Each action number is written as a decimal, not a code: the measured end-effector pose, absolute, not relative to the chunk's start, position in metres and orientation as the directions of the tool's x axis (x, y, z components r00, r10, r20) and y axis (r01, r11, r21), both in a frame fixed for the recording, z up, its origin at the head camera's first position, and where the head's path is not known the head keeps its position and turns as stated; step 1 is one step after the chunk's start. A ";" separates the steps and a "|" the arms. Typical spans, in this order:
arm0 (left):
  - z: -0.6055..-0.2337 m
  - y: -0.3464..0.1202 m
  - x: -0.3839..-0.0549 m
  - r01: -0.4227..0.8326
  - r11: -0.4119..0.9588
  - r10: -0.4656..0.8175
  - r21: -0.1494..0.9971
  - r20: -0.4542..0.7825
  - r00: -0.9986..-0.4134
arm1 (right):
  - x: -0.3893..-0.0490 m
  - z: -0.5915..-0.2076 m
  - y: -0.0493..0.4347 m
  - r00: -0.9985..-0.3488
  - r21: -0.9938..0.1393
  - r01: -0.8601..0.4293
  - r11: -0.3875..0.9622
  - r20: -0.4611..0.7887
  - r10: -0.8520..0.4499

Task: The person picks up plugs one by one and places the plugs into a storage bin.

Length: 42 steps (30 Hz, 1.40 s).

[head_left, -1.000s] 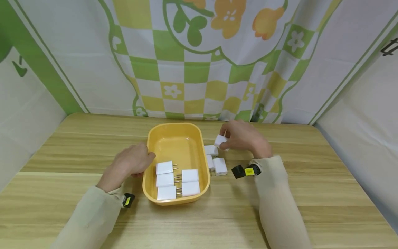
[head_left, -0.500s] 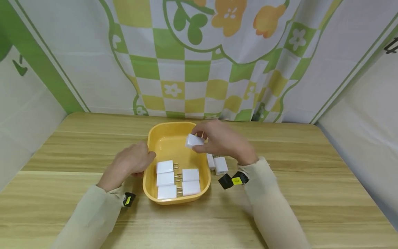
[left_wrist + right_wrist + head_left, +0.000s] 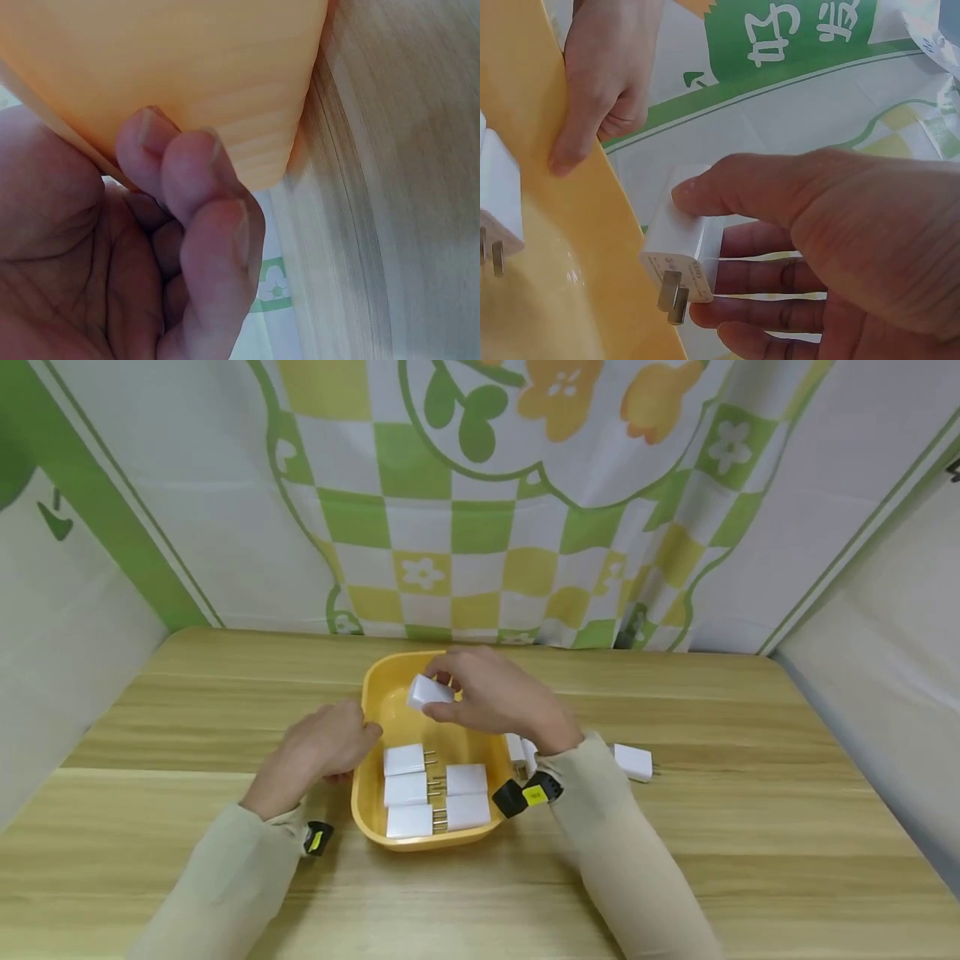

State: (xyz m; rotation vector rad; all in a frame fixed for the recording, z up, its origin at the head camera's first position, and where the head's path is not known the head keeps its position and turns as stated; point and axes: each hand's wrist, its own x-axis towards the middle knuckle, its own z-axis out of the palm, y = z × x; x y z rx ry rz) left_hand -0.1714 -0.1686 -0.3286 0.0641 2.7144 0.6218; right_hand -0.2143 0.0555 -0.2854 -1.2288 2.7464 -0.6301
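Tray [image 3: 408, 727] holds five plugs [image 3: 405, 789], your left fingers [image 3: 196, 169] grip its rim, your right fingers [image 3: 769, 275] pinch a sixth, and at least three remain on the table [image 3: 750, 827] at frame right.

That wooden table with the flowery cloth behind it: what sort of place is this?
Probably a small draped-off recording booth: printed cloth hangs behind and beside the wooden table, and a small black camera sits at each wrist.
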 end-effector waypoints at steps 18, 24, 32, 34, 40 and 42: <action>-0.328 -0.168 -0.172 -0.043 0.908 0.111 0.417 -0.338 -0.935 | -0.230 -0.311 0.019 -0.690 -0.295 -0.693 0.658 0.007 -0.723; -0.328 -0.168 -0.171 -0.045 0.906 0.112 0.421 -0.339 -0.934 | -0.230 -0.320 0.014 -0.678 -0.303 -0.695 0.652 -0.025 -0.735; -0.328 -0.167 -0.172 -0.044 0.914 0.105 0.404 -0.338 -0.935 | -0.230 -0.324 0.015 -0.638 -0.344 -0.696 0.631 -0.107 -0.762; -0.328 -0.167 -0.172 -0.046 0.914 0.103 0.403 -0.339 -0.935 | -0.231 -0.325 0.014 -0.629 -0.355 -0.693 0.627 -0.127 -0.767; -0.328 -0.167 -0.171 -0.048 0.911 0.102 0.409 -0.338 -0.936 | -0.232 -0.327 0.013 -0.629 -0.376 -0.666 0.644 -0.182 -0.756; -0.328 -0.167 -0.171 -0.048 0.912 0.101 0.408 -0.336 -0.936 | -0.232 -0.328 0.013 -0.631 -0.379 -0.660 0.649 -0.190 -0.752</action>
